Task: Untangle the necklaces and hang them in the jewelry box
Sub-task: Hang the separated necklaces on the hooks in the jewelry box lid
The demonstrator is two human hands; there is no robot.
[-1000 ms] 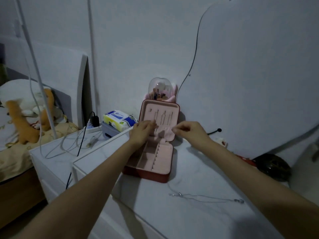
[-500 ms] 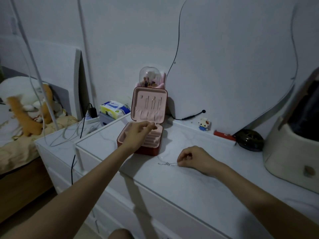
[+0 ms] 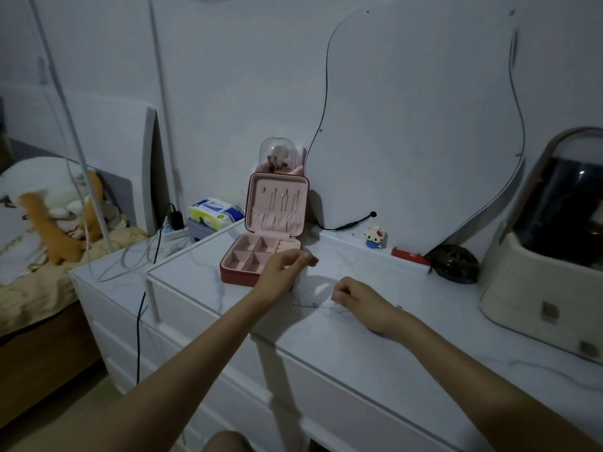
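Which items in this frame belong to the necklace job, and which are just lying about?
Job:
- jewelry box, open, lid upright
- necklace chain on the dresser top
- right hand, pinching the chain
- left hand, beside the box

Lying about:
- tissue pack
- cat figurine
- red tube
- dark round object
- cream case

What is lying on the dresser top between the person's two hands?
In the head view, a thin silver necklace lies on the dresser top between the left hand and right hand, whose fingers reach its end.
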